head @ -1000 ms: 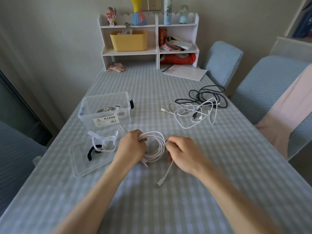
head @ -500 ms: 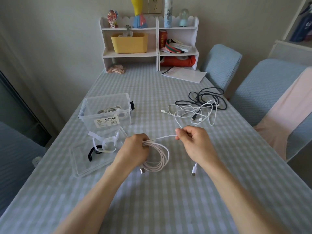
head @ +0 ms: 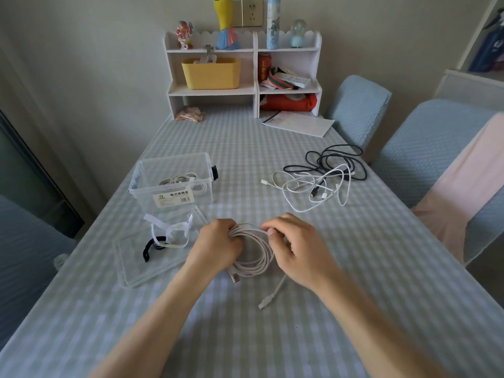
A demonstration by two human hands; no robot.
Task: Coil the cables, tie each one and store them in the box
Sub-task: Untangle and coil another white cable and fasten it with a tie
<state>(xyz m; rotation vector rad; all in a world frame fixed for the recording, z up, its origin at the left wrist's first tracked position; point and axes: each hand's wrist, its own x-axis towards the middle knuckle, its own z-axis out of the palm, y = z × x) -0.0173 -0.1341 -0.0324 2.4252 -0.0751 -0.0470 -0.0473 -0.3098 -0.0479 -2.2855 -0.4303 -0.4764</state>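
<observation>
A white cable [head: 255, 257] is held as a coil just above the table [head: 381, 268], toward the near edge and about midway between the side edges. The coil's left side is gripped by the left hand [head: 216, 245], fingers curled round the gathered loops. A strand at the top of the coil is pinched between thumb and fingertips of the right hand [head: 293, 248]. A short tail is seen to hang from the coil, with its plug [head: 263, 304] lying on the cloth nearer the person; a second plug [head: 235, 277] juts from under the left hand.

The step in hand is judged to be the last turns of coiling; tying is not yet done. For good work, the remaining tail should be laid round in a loop of the same size as the others, without twist, while the left grip is kept firm so that no loops slip apart. A short free end should be left so the plug is not bent against the bundle.

The ties [head: 174, 234], white with one black, lie on the clear lid [head: 131, 271] just left of the left hand, within easy reach. The box [head: 171, 181] stands behind the lid toward the left edge, open, with one coiled cable already inside. A tangle [head: 324, 178] of white and dark cables lies toward the right edge, untouched, and is judged to remain for later.
</observation>
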